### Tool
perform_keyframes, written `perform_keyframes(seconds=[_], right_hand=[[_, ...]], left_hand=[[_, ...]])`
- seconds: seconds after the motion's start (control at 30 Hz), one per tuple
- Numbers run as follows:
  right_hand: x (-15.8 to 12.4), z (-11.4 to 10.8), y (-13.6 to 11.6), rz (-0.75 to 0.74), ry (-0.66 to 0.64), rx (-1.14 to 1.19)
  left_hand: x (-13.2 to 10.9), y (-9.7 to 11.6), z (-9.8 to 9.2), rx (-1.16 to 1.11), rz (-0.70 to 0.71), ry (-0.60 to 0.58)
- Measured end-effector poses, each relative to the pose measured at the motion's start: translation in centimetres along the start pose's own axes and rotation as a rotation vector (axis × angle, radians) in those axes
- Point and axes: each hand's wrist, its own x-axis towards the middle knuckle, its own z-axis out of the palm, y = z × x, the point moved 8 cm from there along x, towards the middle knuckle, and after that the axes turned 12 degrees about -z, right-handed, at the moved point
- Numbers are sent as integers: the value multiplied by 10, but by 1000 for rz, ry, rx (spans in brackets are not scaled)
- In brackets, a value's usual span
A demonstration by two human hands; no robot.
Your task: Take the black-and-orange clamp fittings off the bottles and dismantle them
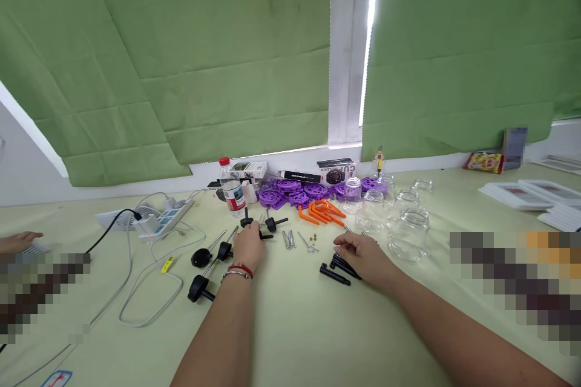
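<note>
My left hand [249, 246] has its fingers bent over a black knobbed part [269, 224] group at the centre left; what its fingertips hold is hidden. More black knobs on metal rods [198, 288] lie left of my wrist. My right hand [363, 254] hovers over black plastic tubes [334, 274], thumb and fingers close together near a small spring [349, 230]; whether it grips anything is too small to tell. Between the hands lie silver screws [288, 240] and small brass pieces [313, 237]. Orange hooked pieces [320, 211] sit just behind them.
Purple discs [298, 198] and boxes [336, 172] line the back, with a water bottle [233, 188] at their left. Clear glass jars [410, 234] stand right. A power strip [167, 217] with looping white cables lies left. Another person's hand [22, 242] is at the far left edge.
</note>
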Motion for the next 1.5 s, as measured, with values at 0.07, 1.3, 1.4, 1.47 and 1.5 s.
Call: perform_keyframes(seconds=[0.07, 1.3, 1.4, 1.47, 1.5], right_hand=[[1, 2, -2, -12, -18, -63], [18, -20, -4, 194, 177, 400], [1, -21, 4, 276, 210, 532], [-5, -21, 7, 290, 216, 573], [-5, -21, 8, 288, 217, 587]], left_hand=[[0, -1, -3, -28, -1, 14], [-66, 85, -28, -763, 600, -378], [-73, 92, -28, -781, 635, -417], [-75, 94, -29, -788, 649, -441], [-76, 95, -28, -787, 650, -453]])
